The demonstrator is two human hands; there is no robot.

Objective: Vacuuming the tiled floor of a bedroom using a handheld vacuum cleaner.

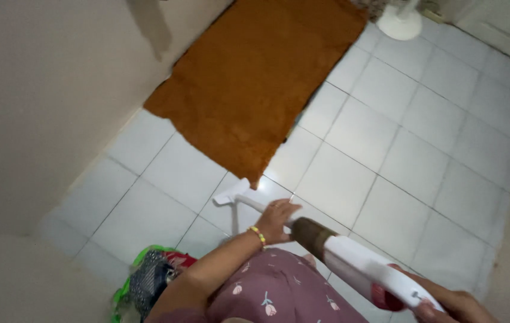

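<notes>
The person's left hand (276, 218) is curled over the tube of a white handheld stick vacuum cleaner (350, 263), fingers folded down on it just above the dark brown dust section, with a beaded yellow-green bracelet (258, 235) on that wrist. The right hand (455, 305) sits at the bottom right corner of the view, wrapped around the vacuum's white rear handle, the thumb lying on top of it; part of that hand is cut off by the picture's edge. The vacuum slants from the lower right up toward the middle of the white tiled floor (422, 149), and its flat white nozzle head (231, 194) rests on the tiles just beside the near corner of a rust-orange shaggy rectangular rug (255, 84); whether nozzle and rug touch cannot be told. The rug lies along the foot of a pale beige wall (40, 107) and reaches toward the far edge of the floor, where the round white base of a standing fan (399, 23) stands. At the near edge of the floor, by the person's mauve flower-print garment (279, 293), a bright green basket (124, 293) holds crumpled dark and red fabric.
</notes>
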